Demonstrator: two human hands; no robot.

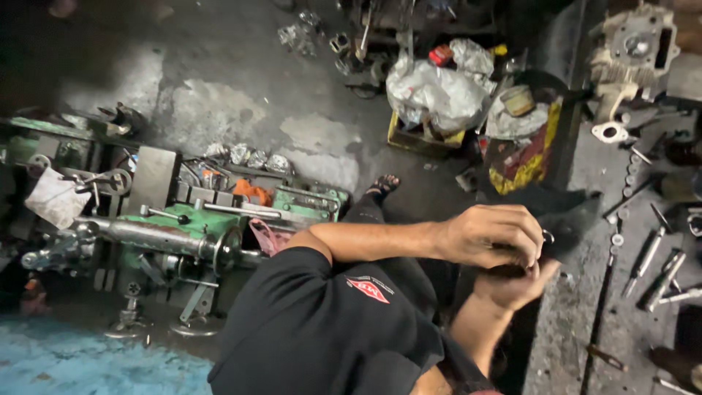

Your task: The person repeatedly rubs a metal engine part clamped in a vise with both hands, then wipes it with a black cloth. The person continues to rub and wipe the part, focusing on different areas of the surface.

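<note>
Gripping dark rag (563, 212) between both hands at surface (585, 322) edge: left hand (493, 235) curled over top, right hand (512, 284) cupped beneath, small metal ring (548, 235) at fingertips. Best: keep hold firm, elbows in, clear of loose tools (654, 267).

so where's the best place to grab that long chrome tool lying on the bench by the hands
Take the long chrome tool around the middle of its shaft, coming straight down from above. It lies flat and slanted on the grey workbench, with bare surface on both long sides there. Its lower end sits close to other loose tools, so pinching across the shaft's width looks easiest.
</note>
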